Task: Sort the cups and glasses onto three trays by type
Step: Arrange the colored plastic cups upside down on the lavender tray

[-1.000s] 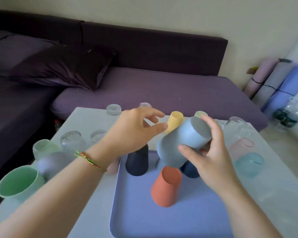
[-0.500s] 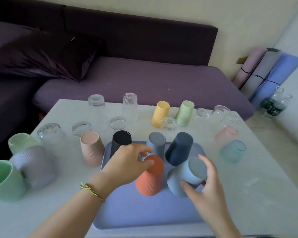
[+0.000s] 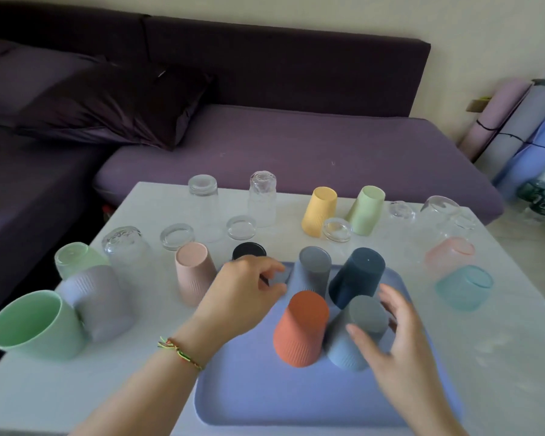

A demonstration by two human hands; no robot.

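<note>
Table: one white table (image 3: 501, 357).
Tray: one blue tray (image 3: 265, 401), at the table's near edge.
Ribbed cups: eight, all upside down.
On the tray: four for certain, namely the orange cup (image 3: 301, 332), pale blue cup (image 3: 343, 347), grey cup (image 3: 315, 270) and navy cup (image 3: 357, 280), packed close in the tray's far half.
At the tray's far left corner: one black cup (image 3: 249, 251), its foot hidden by the hand.
Off the tray: three. The pink cup (image 3: 192, 275) is just beside the tray's left edge. The yellow cup (image 3: 318, 212) and light green cup (image 3: 365, 210) are near the table's far edge.
Mugs: two, at the table's left edge. The green mug (image 3: 35, 324) is tipped on its side, touching the lilac mug (image 3: 99, 302).
Frosted glasses: three. The pale green glass (image 3: 76, 258) is near the left edge. The pink glass (image 3: 450, 256) and teal glass (image 3: 464, 286) are near the right edge.
Clear glasses (image 3: 202, 199): at least eight across the table's far half. The far right corner is too blurred to count.
Left hand (image 3: 243, 300): fingers curled at the tray's far left corner. I cannot tell whether they pinch the rim.
Right hand (image 3: 400, 338): cupped round the pale blue cup, thumb on its side, fingers arched behind it.
</note>
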